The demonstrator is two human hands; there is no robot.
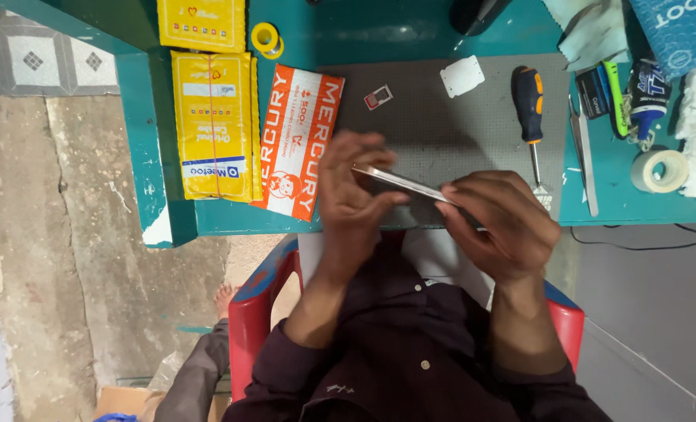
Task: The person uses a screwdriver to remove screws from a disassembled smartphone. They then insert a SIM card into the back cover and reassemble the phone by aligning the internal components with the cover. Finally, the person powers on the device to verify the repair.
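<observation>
I hold a thin flat phone (pixel 401 182) edge-on between both hands, above the near edge of a grey work mat (pixel 442 133). My left hand (pixel 356 187) grips its left end with the fingers curled around it. My right hand (pixel 504 223) closes over its right end and hides that part. On the mat beyond my hands lie a small card tray (pixel 378 97) and a white square pad (pixel 462 76). A screwdriver (pixel 529 109) with a dark and orange handle rests to the right of the phone.
Yellow padded mailers (pixel 214 125) and an orange-white mailer (pixel 297 141) lie left on the teal table (pixel 606 180). Tweezers (pixel 584 156), a tape roll (pixel 660 170), a small yellow tape roll (pixel 267 39) and a glue tube (pixel 646 98) sit around. I sit in a red chair (pixel 258 305).
</observation>
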